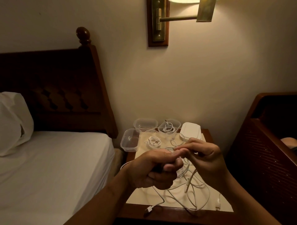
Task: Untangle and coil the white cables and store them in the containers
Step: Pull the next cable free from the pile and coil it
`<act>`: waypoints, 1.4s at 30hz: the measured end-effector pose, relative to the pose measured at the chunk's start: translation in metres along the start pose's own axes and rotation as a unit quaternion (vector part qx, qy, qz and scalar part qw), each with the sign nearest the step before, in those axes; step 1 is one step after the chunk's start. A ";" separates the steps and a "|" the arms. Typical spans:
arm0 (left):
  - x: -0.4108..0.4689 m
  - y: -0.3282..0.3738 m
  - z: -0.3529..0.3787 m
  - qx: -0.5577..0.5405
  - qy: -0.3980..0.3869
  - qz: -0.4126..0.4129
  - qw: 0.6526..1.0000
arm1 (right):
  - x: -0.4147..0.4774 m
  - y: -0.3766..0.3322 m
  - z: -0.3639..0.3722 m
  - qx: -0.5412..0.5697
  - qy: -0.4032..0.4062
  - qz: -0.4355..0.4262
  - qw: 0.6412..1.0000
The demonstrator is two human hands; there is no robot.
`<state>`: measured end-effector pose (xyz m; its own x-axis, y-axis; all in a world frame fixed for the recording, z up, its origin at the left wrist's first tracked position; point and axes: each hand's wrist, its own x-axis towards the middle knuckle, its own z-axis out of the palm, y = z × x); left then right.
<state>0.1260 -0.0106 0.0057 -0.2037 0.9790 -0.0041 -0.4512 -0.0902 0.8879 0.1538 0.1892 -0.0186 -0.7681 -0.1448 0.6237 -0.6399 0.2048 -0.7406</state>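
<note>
I'm seeing a dim, warm yellow scene. The only light is the wall lamp at twelve o'clock, its shade blown out. The headboard at nine o'clock sinks into shadow. Edges bow outward; detail is soft and grainy.

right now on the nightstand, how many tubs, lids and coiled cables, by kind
clear tubs: 3, at and
white lids: 1
coiled cables: 2, one in a tub, one beside the tubs
loose tangle: 1, strands not countable
total: 7
</note>
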 end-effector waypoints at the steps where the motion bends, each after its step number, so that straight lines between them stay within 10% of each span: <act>1: 0.001 -0.001 0.002 -0.015 -0.002 0.020 1.000 | -0.002 0.001 0.003 0.015 0.008 0.025 1.000; 7: 0.011 0.003 0.009 -0.062 0.126 0.163 0.977 | -0.026 0.015 0.030 0.109 0.021 0.175 0.978; 15: 0.031 0.005 0.000 0.065 0.326 0.197 0.922 | -0.032 0.004 0.043 -0.078 -0.102 0.225 0.966; 26: 0.020 0.005 -0.014 0.570 0.327 -0.085 0.749 | -0.021 -0.032 0.011 -0.045 -0.115 0.199 0.972; 33: -0.004 0.007 -0.011 0.288 0.122 -0.145 0.939 | -0.002 -0.024 -0.014 -0.086 -0.077 0.067 0.991; 42: -0.004 -0.008 0.000 -0.050 0.013 0.033 0.998 | -0.006 0.000 0.001 0.015 -0.051 0.120 0.991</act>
<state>0.1309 -0.0142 -0.0016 -0.2578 0.9654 0.0391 -0.5201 -0.1727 0.8365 0.1582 0.1887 -0.0222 -0.8952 -0.1922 0.4020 -0.4383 0.2173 -0.8722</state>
